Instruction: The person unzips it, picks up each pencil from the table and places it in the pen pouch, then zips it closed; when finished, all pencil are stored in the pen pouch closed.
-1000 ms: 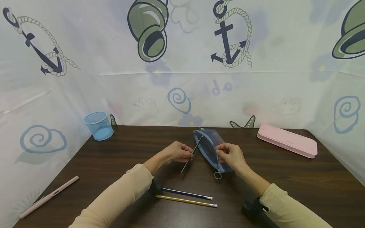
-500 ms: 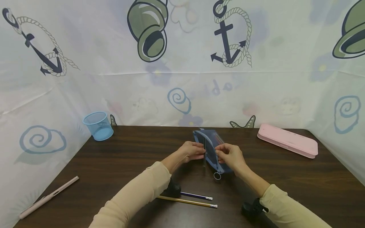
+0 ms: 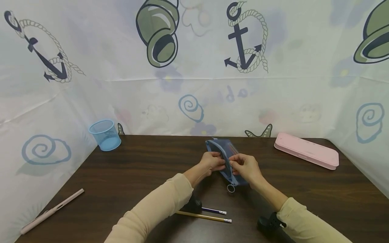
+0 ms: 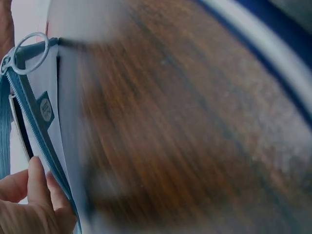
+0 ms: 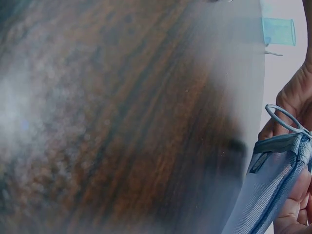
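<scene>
A blue mesh zip pouch [image 3: 229, 152] lies unzipped on the dark wooden table, its ring pull [image 3: 231, 188] towards me. My right hand [image 3: 247, 167] pinches the pouch's right edge and keeps the mouth apart. At that mouth, my left hand [image 3: 209, 163] holds a dark pencil [image 4: 20, 124], seen in the left wrist view lying inside the zip opening; the head view hides it behind the fingers. In the right wrist view the pouch's mesh side [image 5: 265, 195] shows close up, with the left hand [image 5: 295, 97] behind it.
A purple pencil [image 3: 214, 211] and a yellow pencil [image 3: 209, 217] lie in front, partly under the left arm. A blue mesh cup [image 3: 105, 135] stands back left, a pink pencil case [image 3: 306, 150] back right. A pale pink pen-like stick [image 3: 52, 211] lies at the left edge.
My left hand has moved right with the dark pencil, turned it more upright, and brought it into the pouch mouth. The right hand has stayed on the pouch edge.
</scene>
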Tool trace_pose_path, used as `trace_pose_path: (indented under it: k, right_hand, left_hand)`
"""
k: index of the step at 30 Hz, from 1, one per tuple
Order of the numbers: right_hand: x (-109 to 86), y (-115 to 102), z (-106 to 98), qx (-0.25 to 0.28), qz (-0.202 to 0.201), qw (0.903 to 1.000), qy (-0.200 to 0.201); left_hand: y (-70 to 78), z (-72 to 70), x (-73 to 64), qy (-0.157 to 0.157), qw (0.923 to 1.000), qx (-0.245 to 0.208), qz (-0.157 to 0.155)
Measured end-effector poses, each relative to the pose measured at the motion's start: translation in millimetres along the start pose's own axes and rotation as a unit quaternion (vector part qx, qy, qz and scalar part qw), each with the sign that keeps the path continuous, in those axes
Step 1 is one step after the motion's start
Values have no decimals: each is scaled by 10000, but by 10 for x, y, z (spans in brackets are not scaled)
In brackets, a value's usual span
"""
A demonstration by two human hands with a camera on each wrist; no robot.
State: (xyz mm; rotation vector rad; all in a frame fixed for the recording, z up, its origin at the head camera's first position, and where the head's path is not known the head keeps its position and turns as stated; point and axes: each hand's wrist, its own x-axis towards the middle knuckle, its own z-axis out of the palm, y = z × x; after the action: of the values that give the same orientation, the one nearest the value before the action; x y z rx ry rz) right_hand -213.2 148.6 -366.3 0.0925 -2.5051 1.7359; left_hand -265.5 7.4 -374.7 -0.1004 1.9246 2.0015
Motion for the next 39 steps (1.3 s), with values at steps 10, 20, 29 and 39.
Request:
trace_pose_path:
  k: [10, 20, 29, 39]
  right_hand:
    - [22, 44, -11, 76, -2, 10000, 37]
    - [27, 45, -34, 116, -36, 9999, 76]
    - [2, 55, -45, 62, 18, 9999, 90]
    - [7, 53, -37, 76, 2, 9999, 78]
  left_hand:
    - [28, -56, -113, -431, 9989, -137, 105]
    - [127, -556, -460, -2662, 9504, 1600, -155]
    - [-22, -991, -706, -3197, 9212, 2216, 117]
    - [-128, -1189, -795, -3584, 8913, 2726, 534]
